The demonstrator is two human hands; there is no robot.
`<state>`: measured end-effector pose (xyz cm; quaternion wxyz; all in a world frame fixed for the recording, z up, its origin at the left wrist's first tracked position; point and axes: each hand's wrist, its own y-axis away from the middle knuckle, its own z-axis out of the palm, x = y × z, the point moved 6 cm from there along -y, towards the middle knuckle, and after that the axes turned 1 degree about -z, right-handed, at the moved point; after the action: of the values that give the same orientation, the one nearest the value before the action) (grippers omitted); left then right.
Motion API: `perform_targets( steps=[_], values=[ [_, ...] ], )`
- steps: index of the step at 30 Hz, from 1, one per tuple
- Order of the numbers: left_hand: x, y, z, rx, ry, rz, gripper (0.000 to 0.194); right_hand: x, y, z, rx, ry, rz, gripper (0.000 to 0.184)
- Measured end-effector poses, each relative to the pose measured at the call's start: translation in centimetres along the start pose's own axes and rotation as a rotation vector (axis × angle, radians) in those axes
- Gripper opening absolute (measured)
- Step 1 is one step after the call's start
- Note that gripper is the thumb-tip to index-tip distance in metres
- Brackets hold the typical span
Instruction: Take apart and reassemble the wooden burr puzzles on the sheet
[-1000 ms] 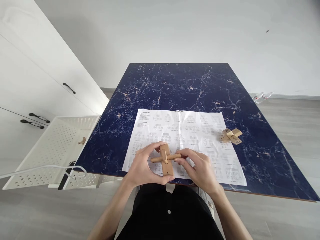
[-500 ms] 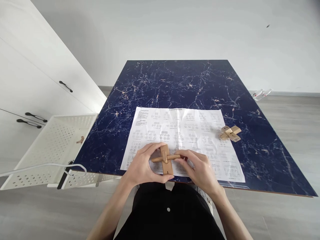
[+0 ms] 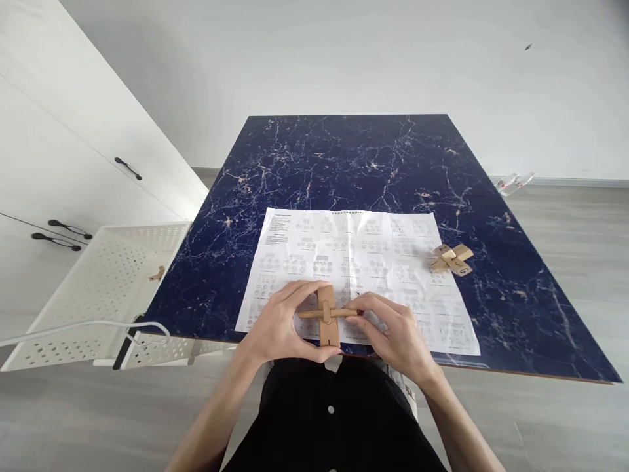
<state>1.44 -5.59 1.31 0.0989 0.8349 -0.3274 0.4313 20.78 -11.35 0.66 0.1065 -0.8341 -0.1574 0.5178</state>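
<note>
Between my hands is a wooden interlocking puzzle [image 3: 329, 335], a flat upright block crossed by a rounded stick and a short piece at the middle. My left hand [image 3: 287, 323] clasps the block by its two ends, fingers at the far end and thumb at the near end. With thumb and fingertips, my right hand [image 3: 388, 331] pinches the right end of the crossing stick. Both hands are just above a printed instruction sheet [image 3: 319, 239] with rows of small diagrams. A second wooden puzzle [image 3: 449, 259], marked with numbers, lies at the sheet's right edge.
The sheet lies on a blue marble-patterned table [image 3: 344, 157]. At the left stands a white perforated basket [image 3: 88, 282] with a small wooden piece [image 3: 157, 274] in it. A white cable [image 3: 98, 324] passes in front of the basket. White cabinets [image 3: 88, 131] stand beyond it.
The crossing stick has turned a little and now lies straighter across the block, with the short piece lying flatter. Both hands keep their hold. The whole view has shifted slightly.
</note>
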Motion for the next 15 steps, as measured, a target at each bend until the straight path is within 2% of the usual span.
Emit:
perform_targets(
  steps=[6, 15],
  values=[
    [-0.13, 0.20, 0.19, -0.003, -0.013, -0.008, 0.096, -0.53, 0.11, -0.06, 0.063, 0.058, -0.025, 0.008],
    [-0.33, 0.01, -0.12, -0.043, 0.088, -0.037, 0.100, -0.50, 0.18, 0.19, 0.049, 0.062, 0.004, 0.008]
  ],
)
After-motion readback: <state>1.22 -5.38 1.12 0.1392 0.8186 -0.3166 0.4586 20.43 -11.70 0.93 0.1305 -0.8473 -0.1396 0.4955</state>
